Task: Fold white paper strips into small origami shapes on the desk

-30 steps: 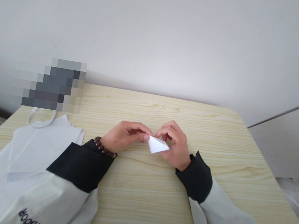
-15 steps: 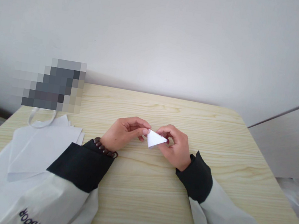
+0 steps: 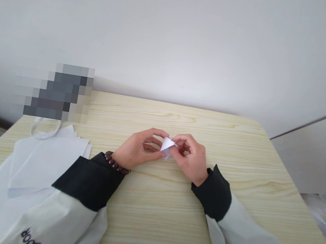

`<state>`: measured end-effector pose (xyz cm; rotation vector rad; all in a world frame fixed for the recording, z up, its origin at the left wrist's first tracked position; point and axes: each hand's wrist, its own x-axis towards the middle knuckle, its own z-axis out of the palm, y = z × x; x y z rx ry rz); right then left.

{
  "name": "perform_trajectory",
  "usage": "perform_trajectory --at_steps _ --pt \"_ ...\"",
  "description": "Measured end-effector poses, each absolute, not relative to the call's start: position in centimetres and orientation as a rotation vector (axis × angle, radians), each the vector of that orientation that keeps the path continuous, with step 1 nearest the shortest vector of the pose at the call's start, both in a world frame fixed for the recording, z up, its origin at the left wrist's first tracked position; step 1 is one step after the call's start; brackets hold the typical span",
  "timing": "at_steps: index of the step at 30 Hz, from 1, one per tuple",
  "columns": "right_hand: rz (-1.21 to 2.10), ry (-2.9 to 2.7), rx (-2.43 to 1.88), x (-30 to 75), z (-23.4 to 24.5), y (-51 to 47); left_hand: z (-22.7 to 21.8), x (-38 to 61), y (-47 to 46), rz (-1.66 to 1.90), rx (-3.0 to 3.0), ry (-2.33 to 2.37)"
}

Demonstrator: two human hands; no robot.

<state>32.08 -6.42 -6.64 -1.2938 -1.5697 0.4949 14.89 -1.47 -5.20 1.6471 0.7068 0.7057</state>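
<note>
A plain pale wall (image 3: 176,37) rises behind the light wooden table (image 3: 165,221) where you sit, both forearms resting on its top. At your left, loose white sheets (image 3: 42,160) lie fanned out, partly under your sleeve, well apart from your hands.

Your left hand (image 3: 138,151) and right hand (image 3: 192,159) have drawn closer together than a second ago and meet near the middle of the table. Your left hand has shifted to the right, with its fingers arched over the top and its thumb stretched below. A dark bead bracelet (image 3: 114,163) circles your left wrist.

The small folded paper (image 3: 168,145) showed as a wider white triangle pointing right a second ago. Now it looks narrower and sits higher. It is pinched from both sides, with your left fingertips on its left edge and your right thumb and forefinger closed on its right. It is held just above the tabletop, directly between the two grips.
</note>
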Motion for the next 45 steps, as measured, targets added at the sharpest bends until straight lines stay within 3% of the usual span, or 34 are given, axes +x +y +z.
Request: perform_trajectory --at_steps 16,23,30,45 --pt "0.673 -1.642 -1.217 32.2 -6.6 -6.6 -5.5 14.9 -1.2 0.805 1.612 0.776" --pt "0.752 -1.607 -1.149 32.4 -6.8 -6.7 -5.7 14.6 -0.8 0.791 1.291 0.763" --pt "0.721 -1.602 -1.155 32.4 -6.7 -6.7 -5.5 14.6 -0.7 0.76 0.958 0.618" --pt "0.605 -1.638 -1.213 32.5 -6.8 -6.6 -5.9 14.7 -0.7 0.764 1.139 0.745"
